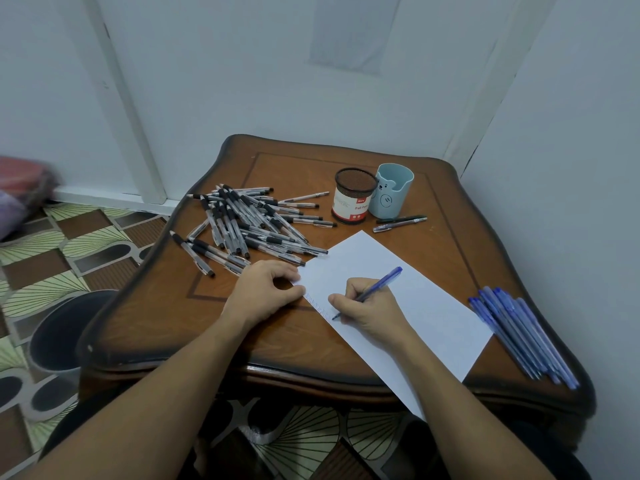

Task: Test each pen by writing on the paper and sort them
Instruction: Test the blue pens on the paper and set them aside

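A white sheet of paper point(426, 306) lies slanted across the brown wooden table point(180, 306). My right hand point(370, 310) grips a blue pen point(381, 284) with its tip on the paper's left edge, beside a row of small blue marks. My left hand point(266, 291) rests on the table and pinches the paper's left corner. A heap of several clear pens with black grips point(249, 223) lies at the table's back left. Several blue pens point(523, 337) lie in a bundle at the right edge.
A black mesh pen cup point(353, 195) and a light blue bear cup point(393, 190) stand at the back of the table. Two dark pens point(400, 223) lie in front of them. A dark bin point(59, 334) sits on the patterned floor at left. White walls close in behind and at right.
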The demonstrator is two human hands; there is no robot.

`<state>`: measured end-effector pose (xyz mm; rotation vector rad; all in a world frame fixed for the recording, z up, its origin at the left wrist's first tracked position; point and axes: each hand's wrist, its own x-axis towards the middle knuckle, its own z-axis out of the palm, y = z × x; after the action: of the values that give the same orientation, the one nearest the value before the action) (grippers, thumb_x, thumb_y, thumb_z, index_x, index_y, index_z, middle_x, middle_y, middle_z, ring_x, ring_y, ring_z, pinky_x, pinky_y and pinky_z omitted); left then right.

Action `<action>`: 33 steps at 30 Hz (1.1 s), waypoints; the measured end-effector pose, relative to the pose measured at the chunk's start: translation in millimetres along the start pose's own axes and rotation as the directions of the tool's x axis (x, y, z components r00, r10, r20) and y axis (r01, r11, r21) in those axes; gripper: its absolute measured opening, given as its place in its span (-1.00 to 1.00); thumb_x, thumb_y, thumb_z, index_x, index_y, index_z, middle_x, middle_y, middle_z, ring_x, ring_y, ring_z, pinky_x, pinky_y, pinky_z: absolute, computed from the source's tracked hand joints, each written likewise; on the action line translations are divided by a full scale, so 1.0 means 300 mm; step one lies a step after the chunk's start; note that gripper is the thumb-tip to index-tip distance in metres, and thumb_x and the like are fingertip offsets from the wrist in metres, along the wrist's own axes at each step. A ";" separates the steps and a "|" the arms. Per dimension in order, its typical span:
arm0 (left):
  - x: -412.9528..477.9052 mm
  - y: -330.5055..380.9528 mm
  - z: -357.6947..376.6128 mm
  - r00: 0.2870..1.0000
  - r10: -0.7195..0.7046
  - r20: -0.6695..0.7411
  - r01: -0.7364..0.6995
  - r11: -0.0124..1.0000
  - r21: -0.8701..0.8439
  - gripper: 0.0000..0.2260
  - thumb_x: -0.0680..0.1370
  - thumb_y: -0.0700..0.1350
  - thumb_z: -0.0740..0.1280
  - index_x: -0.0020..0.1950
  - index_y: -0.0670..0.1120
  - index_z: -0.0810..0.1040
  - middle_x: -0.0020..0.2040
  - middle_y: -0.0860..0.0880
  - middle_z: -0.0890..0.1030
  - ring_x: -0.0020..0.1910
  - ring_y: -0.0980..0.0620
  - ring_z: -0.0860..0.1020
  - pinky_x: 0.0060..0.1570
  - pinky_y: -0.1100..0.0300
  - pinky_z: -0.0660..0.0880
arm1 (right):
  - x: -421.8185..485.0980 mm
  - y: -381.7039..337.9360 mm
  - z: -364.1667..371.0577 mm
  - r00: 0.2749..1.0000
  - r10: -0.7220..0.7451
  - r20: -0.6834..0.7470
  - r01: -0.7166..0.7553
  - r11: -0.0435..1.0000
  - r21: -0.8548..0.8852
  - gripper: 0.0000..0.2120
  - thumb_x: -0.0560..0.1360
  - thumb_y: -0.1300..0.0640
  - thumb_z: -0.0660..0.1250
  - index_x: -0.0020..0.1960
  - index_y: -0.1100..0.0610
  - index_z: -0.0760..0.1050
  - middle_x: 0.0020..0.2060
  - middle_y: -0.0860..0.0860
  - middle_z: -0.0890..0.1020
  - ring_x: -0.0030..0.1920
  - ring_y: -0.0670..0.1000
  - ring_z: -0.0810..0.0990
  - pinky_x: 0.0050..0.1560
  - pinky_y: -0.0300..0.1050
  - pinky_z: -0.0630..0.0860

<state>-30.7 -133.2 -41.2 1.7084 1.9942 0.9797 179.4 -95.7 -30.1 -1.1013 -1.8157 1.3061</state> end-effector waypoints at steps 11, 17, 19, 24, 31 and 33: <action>-0.002 0.002 -0.001 1.000 -0.001 0.000 0.001 1.000 0.004 -0.78 0.41 0.07 0.49 0.02 0.06 0.69 0.11 0.17 0.63 0.11 0.24 0.48 0.24 0.15 0.40 | -0.002 -0.001 0.001 1.000 0.016 0.011 -0.016 1.000 -0.009 -0.68 0.48 0.30 0.43 -0.35 0.42 0.40 -0.47 0.13 0.47 -0.47 -0.14 0.49 -0.41 -0.35 0.38; -0.003 0.006 -0.004 1.000 0.007 -0.005 -0.007 1.000 0.011 -0.78 0.41 0.07 0.49 0.02 0.05 0.69 0.11 0.16 0.63 0.13 0.22 0.49 0.24 0.15 0.40 | -0.003 0.000 0.002 1.000 -0.013 -0.010 0.013 1.000 -0.020 -0.66 0.48 0.30 0.43 -0.35 0.43 0.36 -0.44 0.27 0.42 -0.46 -0.13 0.49 -0.41 -0.33 0.39; -0.004 0.006 -0.004 1.000 0.005 -0.001 -0.005 1.000 0.010 -0.78 0.41 0.07 0.49 0.02 0.05 0.69 0.11 0.16 0.63 0.13 0.22 0.49 0.25 0.12 0.41 | -0.004 0.001 0.003 1.000 -0.015 -0.005 0.015 0.999 -0.028 -0.67 0.48 0.31 0.42 -0.35 0.43 0.37 -0.44 0.27 0.43 -0.46 -0.14 0.48 -0.41 -0.33 0.38; -0.003 0.010 -0.006 1.000 0.004 -0.006 -0.003 1.000 0.009 -0.78 0.42 0.06 0.49 0.02 0.04 0.69 0.11 0.15 0.63 0.12 0.22 0.49 0.23 0.14 0.41 | -0.001 0.007 -0.001 1.000 -0.007 -0.002 0.007 1.000 -0.010 -0.65 0.48 0.32 0.41 -0.41 0.28 0.36 -0.50 0.08 0.41 -0.46 -0.11 0.50 -0.42 -0.32 0.38; -0.006 0.009 -0.004 1.000 -0.009 0.002 0.009 1.000 0.000 -0.78 0.41 0.06 0.49 0.02 0.05 0.69 0.12 0.16 0.63 0.14 0.20 0.49 0.27 0.05 0.42 | 0.003 0.009 -0.005 1.000 -0.009 -0.011 0.009 1.000 0.018 -0.64 0.49 0.35 0.39 -0.42 0.25 0.33 -0.47 0.14 0.35 -0.47 -0.05 0.47 -0.42 -0.26 0.40; -0.006 0.011 -0.008 1.000 -0.010 0.005 0.010 1.000 -0.001 -0.78 0.42 0.07 0.49 0.03 0.06 0.69 0.12 0.16 0.63 0.15 0.20 0.48 0.27 0.03 0.41 | 0.003 0.008 -0.005 1.000 -0.006 -0.002 0.006 0.999 0.036 -0.65 0.49 0.32 0.41 -0.40 0.29 0.35 -0.46 0.17 0.38 -0.45 -0.05 0.50 -0.41 -0.26 0.42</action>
<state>-29.4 -135.4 -37.6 1.6973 1.9965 0.9730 180.9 -93.8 -31.9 -1.0776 -1.7858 1.3283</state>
